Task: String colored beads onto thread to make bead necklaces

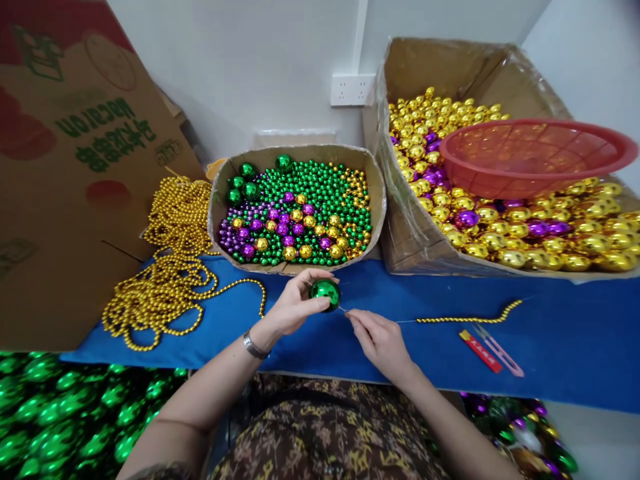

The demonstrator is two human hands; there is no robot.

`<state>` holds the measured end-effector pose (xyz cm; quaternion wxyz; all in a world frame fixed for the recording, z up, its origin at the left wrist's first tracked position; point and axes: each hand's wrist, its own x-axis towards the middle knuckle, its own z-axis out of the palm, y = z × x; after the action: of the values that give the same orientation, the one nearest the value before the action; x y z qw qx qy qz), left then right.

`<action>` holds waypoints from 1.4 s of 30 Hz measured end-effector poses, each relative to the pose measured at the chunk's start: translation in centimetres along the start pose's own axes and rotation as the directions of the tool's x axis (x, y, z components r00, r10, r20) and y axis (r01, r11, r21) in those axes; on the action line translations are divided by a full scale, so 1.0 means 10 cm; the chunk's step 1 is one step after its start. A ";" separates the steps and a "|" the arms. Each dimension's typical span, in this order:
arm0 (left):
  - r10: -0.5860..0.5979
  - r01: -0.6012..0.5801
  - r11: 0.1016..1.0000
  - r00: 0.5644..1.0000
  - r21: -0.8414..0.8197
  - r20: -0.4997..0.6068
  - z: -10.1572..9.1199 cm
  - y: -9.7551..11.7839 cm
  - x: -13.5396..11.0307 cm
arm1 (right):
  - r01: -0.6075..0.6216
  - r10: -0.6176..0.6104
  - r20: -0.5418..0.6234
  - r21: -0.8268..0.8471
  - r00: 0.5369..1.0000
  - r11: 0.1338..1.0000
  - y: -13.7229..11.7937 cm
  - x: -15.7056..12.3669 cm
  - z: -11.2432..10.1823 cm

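Note:
A large shiny green ball bead (325, 292) sits between the thumb and fingers of my left hand (297, 303), just in front of the small box. Close on its right, my right hand (377, 337) pinches a thin pale string (344, 309) that meets the bead's lower right side. The string runs on past my right hand to a short row of small gold beads (467, 319) lying on the blue cloth. Whether the string passes fully through the green bead is hidden by my fingers.
Behind my hands stands a cut-down cardboard box (300, 267) of mixed beads. A bigger carton (415, 247) holds gold and purple beads and a red basket (540, 167). Gold bead strands (160, 293) lie left; pink snips (500, 353) and a red packet (481, 351) lie right.

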<state>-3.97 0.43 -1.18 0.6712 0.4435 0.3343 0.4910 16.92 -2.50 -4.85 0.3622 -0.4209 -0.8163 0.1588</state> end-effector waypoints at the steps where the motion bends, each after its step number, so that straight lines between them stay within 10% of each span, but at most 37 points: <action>1: -0.003 0.003 1.000 0.999 0.006 0.035 0.01 0.00 -0.01 | -0.004 0.004 0.004 0.022 1.000 1.000 -0.01 0.00 0.00; 4: 0.019 -0.026 0.998 0.994 0.064 0.109 -0.01 0.08 -0.01 | -0.029 0.030 -0.008 0.062 1.000 0.998 -0.01 0.00 -0.03; 8: 0.174 -0.130 0.921 0.981 0.367 -0.090 -0.20 0.29 0.19 | -0.052 0.054 -0.059 0.028 0.997 0.998 0.05 -0.04 -0.07; 13: 0.198 -0.168 0.305 0.974 0.938 0.110 -0.39 0.40 0.70 | -0.078 0.078 -0.092 0.000 0.993 0.997 0.07 -0.06 -0.10; 18: -0.090 -0.206 -0.100 0.976 0.973 0.197 -0.31 0.33 1.02 | -0.075 0.074 -0.084 -0.013 0.994 0.997 0.06 -0.05 -0.11; 29: 0.004 -0.271 -0.117 0.962 0.955 0.273 -0.25 0.36 1.18 | -0.105 0.107 -0.110 0.028 0.988 0.994 0.07 -0.05 -0.15; 42: 0.035 -0.239 -0.081 0.970 0.968 0.242 0.44 0.00 1.97 | -0.107 0.114 -0.189 0.046 0.975 0.993 0.10 -0.07 -0.23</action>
<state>5.74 18.09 0.20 0.1034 0.8560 0.4910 0.1248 19.43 -2.58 -4.17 0.4368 -0.4727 -0.7501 0.1519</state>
